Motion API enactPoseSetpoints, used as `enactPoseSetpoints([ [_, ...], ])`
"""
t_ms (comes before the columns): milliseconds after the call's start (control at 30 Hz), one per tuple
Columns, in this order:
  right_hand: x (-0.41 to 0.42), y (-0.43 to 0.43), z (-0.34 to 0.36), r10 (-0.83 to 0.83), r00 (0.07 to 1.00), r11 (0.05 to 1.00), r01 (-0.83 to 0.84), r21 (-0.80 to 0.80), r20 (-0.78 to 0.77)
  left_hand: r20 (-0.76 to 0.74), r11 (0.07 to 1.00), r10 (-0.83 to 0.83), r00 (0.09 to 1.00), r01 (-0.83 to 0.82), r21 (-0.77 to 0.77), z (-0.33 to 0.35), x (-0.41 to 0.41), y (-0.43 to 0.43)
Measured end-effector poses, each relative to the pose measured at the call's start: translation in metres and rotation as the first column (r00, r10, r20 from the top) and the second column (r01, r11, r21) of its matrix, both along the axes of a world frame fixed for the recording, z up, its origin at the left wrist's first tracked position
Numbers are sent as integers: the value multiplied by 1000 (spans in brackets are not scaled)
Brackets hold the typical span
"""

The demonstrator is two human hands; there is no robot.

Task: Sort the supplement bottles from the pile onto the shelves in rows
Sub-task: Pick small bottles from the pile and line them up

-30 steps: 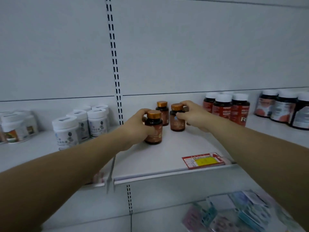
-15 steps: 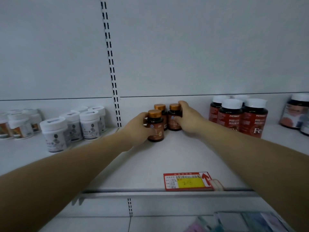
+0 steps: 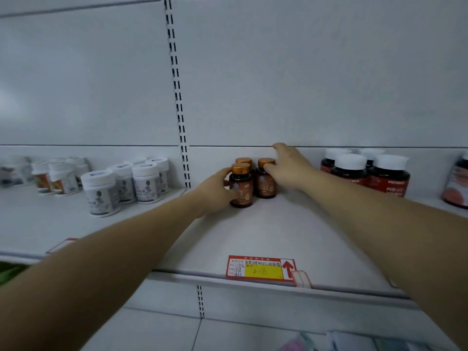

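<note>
Three amber bottles stand clustered at the back of the white shelf; the left hand curls round the front bottle — thumb on its label; the right hand, fingers loosely straight, touches the right-side bottle with its thumb.

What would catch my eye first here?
Three small amber bottles with gold caps stand on the white shelf by the back wall. The left hand grips the front bottle; the right hand touches the bottle beside it. A red-and-yellow price tag sits on the shelf's front edge.
</note>
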State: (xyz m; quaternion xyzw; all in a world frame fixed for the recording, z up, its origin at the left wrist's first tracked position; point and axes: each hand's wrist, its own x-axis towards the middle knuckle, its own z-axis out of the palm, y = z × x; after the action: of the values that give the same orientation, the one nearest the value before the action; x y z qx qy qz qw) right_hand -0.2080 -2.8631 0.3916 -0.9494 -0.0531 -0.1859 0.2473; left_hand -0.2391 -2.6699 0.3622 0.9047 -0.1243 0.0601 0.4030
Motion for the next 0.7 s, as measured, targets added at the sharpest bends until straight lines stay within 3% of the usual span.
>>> enactPoseSetpoints([
  [167, -16, 36, 43, 90, 987, 995, -85, -44, 134, -114, 997, 6, 993, 3, 73, 23, -11, 24],
  [300, -32, 116, 63, 249, 963, 959, -231, -166, 99, 24, 933, 53, 998, -58, 355, 40, -53, 96],
  [367, -40, 170, 66, 326, 942, 929, -304, -212, 78, 108, 884, 74, 991, -115, 453, 48, -79, 145],
  [700, -115, 514, 52, 644, 764, 744, -617, -256, 29, 92, 741, 433, 897, -412, 530, 30, -220, 460],
])
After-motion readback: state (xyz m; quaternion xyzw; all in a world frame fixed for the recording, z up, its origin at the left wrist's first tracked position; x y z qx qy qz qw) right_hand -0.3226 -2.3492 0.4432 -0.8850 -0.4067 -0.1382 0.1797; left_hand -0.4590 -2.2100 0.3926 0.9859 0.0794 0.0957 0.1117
